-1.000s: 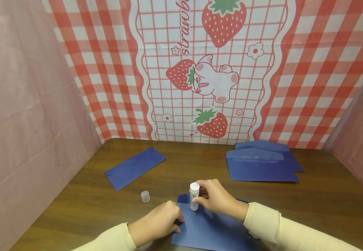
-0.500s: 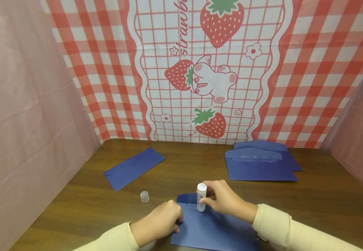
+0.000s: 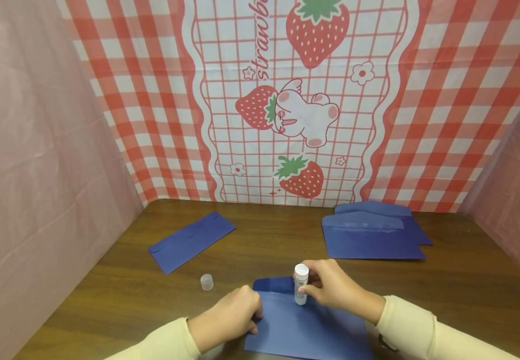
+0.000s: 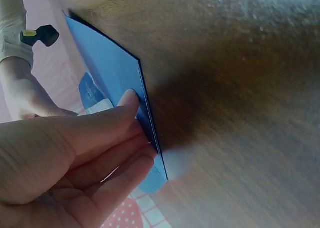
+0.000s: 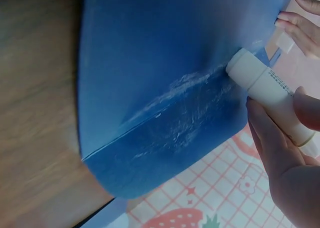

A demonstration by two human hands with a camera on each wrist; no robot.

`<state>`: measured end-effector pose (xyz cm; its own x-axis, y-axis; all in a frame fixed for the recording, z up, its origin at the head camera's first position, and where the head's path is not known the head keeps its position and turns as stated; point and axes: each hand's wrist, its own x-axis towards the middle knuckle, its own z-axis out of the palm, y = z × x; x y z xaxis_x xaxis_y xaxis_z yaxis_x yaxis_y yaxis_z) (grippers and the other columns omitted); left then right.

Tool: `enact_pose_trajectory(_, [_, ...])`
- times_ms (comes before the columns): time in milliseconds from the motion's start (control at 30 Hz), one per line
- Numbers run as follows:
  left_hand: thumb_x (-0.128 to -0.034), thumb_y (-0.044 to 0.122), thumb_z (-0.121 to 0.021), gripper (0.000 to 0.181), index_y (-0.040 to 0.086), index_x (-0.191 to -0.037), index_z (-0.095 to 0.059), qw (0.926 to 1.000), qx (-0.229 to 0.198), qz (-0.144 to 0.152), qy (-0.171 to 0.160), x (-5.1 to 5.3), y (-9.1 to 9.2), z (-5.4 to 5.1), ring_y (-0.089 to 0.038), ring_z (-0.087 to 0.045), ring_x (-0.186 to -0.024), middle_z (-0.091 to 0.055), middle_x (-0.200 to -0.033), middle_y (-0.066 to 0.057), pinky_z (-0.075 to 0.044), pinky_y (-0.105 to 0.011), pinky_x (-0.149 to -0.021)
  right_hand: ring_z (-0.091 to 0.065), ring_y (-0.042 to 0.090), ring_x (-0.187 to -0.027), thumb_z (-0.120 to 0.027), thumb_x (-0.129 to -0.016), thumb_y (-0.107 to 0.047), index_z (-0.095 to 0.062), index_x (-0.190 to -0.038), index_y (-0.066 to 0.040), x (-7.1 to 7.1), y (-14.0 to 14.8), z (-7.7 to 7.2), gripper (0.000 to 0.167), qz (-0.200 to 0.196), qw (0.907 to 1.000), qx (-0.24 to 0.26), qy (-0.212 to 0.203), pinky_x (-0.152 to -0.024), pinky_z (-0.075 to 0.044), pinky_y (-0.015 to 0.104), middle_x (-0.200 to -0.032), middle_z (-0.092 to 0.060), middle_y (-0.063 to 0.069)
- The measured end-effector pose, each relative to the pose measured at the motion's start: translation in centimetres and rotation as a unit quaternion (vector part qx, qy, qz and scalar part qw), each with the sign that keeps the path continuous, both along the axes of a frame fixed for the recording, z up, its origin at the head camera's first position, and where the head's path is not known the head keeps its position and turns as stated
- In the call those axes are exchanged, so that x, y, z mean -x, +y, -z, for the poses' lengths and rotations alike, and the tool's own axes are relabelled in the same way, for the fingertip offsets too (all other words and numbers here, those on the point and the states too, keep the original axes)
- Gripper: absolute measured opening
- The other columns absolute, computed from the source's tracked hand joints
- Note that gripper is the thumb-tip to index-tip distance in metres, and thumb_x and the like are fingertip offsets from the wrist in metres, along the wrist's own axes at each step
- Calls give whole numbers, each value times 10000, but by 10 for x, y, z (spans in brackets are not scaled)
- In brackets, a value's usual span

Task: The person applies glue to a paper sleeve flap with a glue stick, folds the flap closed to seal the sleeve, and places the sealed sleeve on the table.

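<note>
A blue envelope (image 3: 305, 330) lies on the table with its flap (image 3: 271, 284) opened away from the person. My right hand (image 3: 332, 285) grips a white glue stick (image 3: 301, 285) between thumb and fingers, upright, its lower end on the envelope near the fold. In the right wrist view, whitish glue streaks (image 5: 185, 85) run along the fold and over the flap. At the envelope's left edge, my left hand (image 3: 233, 315) pinches it, the thumb (image 4: 129, 99) on the upper face. The fingertips under the edge are partly hidden.
A clear cap (image 3: 207, 282) stands left of the envelope. Farther back on the left lies a closed blue envelope (image 3: 192, 242). Two overlapping blue envelopes with raised flaps (image 3: 372, 242) lie at the back right. A strawberry-print cloth (image 3: 287, 125) hangs behind the wooden table.
My right hand has slid the glue stick to the right along the envelope's fold, showing more of the flap. The left hand stays at the left edge.
</note>
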<state>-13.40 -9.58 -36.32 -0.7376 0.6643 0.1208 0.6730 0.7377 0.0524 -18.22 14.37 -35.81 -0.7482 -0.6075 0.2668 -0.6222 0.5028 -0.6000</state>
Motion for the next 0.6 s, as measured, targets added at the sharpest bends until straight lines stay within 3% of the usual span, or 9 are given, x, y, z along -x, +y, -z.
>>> enact_pose_trajectory(200, [-579, 219, -882, 217, 173, -757, -766, 10000, -10, -46, 5, 0, -1, 0, -51, -679, -693, -745, -740, 57, -524, -141, -611, -727, 232, -863, -735, -804, -54, -650, -971, -11, -2, 10, -3, 191, 63, 10000, -14, -13, -702, -576, 187, -935, -730, 112])
enact_pose_trajectory(600, [-573, 226, -885, 222, 182, -758, -770, 10000, -14, -39, -22, 1, 0, 1, -43, -676, -698, -743, -742, 68, -524, -140, -621, -727, 222, -870, -735, -809, -81, -651, -972, -27, -7, 23, -3, 191, 139, 9998, -132, 20, -691, -578, 192, -928, -724, 90])
